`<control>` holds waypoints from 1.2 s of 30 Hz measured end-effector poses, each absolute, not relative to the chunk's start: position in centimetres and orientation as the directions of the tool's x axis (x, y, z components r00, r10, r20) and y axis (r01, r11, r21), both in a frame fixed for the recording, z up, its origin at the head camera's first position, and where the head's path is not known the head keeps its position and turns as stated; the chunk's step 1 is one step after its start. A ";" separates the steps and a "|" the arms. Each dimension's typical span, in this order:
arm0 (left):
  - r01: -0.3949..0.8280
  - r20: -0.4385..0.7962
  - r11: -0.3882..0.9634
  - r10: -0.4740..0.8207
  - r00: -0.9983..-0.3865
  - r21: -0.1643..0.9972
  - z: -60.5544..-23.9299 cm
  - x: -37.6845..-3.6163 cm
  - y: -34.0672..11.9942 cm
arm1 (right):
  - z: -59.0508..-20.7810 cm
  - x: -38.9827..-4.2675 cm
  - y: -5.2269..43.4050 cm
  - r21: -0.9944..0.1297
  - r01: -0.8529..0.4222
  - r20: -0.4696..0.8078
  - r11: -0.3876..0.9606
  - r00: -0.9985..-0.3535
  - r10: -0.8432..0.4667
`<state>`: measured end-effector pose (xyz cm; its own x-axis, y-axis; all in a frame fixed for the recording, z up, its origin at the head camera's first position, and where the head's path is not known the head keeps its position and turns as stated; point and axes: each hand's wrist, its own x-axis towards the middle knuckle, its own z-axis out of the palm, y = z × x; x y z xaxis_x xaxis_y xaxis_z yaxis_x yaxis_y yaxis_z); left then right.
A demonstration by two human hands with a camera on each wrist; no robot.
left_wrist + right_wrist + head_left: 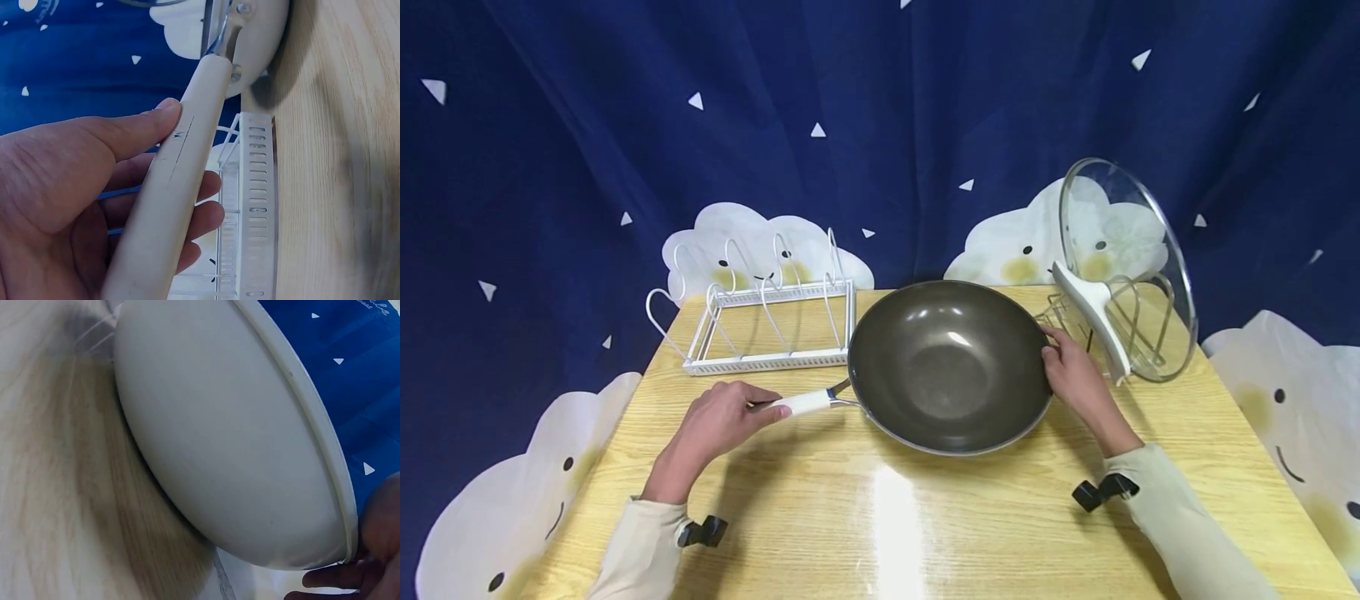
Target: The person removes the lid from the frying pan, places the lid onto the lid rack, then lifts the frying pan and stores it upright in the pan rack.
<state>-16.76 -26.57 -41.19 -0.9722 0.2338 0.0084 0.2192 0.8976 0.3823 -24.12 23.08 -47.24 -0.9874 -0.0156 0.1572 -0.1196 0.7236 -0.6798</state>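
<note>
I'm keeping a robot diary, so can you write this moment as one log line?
left hand: grips wok handle | right hand: holds wok rim | wok: on table | rack: behind | lid: propped on stand

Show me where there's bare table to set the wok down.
Bare wood runs along the near edge of the table, between both sleeves, in front of the wok. The back is crowded: white rack behind-left, glass lid on its stand behind-right.

The wok had a dark grey-brown interior, pale outer shell and white handle. The rack was white. The table showed yellow wood grain. The backdrop was navy, patterned with white triangles and clouds.
</note>
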 end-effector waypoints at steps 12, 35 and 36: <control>0.209 -0.018 0.903 0.232 -0.973 0.376 -40.5 -16.5 -26.0 | -46.8 -25.8 22.9 -0.727 -0.059 0.063 0.684 -0.998 -0.019; 0.204 -0.041 0.878 0.245 -0.969 0.434 -40.9 -16.0 -25.7 | -46.0 -28.9 22.0 -0.692 -0.016 0.056 0.722 -0.998 0.032; 0.205 -0.043 0.876 0.248 -0.968 0.437 -41.0 -16.0 -25.7 | -46.0 -29.0 22.0 -0.689 -0.012 0.055 0.724 -0.998 0.037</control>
